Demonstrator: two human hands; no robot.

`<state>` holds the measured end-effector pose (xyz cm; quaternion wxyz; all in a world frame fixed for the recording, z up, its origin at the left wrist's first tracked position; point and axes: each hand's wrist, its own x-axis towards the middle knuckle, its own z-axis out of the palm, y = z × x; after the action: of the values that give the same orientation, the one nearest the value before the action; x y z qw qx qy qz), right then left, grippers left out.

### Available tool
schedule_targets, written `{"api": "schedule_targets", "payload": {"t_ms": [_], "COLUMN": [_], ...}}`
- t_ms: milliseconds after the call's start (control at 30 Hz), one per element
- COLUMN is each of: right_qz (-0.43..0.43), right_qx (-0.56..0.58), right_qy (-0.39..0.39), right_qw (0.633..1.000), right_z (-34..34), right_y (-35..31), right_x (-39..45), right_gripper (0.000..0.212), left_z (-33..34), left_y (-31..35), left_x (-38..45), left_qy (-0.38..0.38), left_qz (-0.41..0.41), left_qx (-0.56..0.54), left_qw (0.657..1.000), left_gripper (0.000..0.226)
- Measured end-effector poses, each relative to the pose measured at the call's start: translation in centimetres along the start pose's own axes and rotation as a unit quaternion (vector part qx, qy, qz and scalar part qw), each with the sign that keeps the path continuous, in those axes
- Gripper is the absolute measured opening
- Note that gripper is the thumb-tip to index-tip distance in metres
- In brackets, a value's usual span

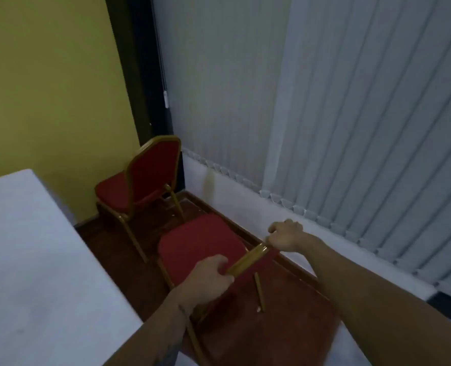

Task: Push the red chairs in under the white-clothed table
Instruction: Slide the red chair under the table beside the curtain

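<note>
A red chair with a gold frame [198, 247] stands just in front of me, seen from above, its seat pointing away toward the far corner. My left hand [211, 276] grips the left end of its gold top rail. My right hand [285, 235] holds the right end of the same backrest. The chair stands beside the white-clothed table [34, 260], which fills the lower left, and a strip of floor separates them. A second red chair [142, 180] stands farther off in the corner, its seat turned toward the table's far end.
A yellow wall [47, 88] is behind the far chair. Vertical white blinds [351, 114] cover the right wall down to a white skirting. Dark reddish wooden floor [272, 326] runs between the table and that wall.
</note>
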<state>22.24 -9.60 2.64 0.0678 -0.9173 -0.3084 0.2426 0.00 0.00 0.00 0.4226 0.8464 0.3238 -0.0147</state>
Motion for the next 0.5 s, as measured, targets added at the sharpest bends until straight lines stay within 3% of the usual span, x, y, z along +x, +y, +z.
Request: {"api": "schedule_targets", "payload": {"t_ms": [67, 167, 300, 400, 500], "right_qz": [0.024, 0.036, 0.04, 0.051, 0.076], "right_qx": [0.078, 0.219, 0.241, 0.241, 0.276], "right_qy": [-0.005, -0.003, 0.01, 0.05, 0.095], "right_qw": [0.997, 0.975, 0.97, 0.968, 0.953], "right_z": [0.0, 0.3, 1.3, 2.5, 3.6], "right_y": [1.1, 1.8, 1.0, 0.3, -0.2], "right_x": [-0.1, 0.0, 0.3, 0.2, 1.2], "right_gripper": [0.069, 0.055, 0.055, 0.056, 0.083], "left_z": [0.9, 1.7, 2.3, 3.0, 3.6], "left_y": [0.4, 0.6, 0.5, 0.1, -0.6], "left_x": [0.9, 2.0, 3.6, 4.7, 6.1], "left_qy": [-0.036, -0.045, -0.067, -0.079, -0.074], "left_qz": [-0.007, -0.019, -0.049, -0.06, -0.067], "left_qx": [0.035, 0.065, 0.074, 0.118, 0.162], "left_qw": [0.999, 0.997, 0.994, 0.988, 0.982], "left_gripper": [0.053, 0.041, 0.039, 0.051, 0.052]}}
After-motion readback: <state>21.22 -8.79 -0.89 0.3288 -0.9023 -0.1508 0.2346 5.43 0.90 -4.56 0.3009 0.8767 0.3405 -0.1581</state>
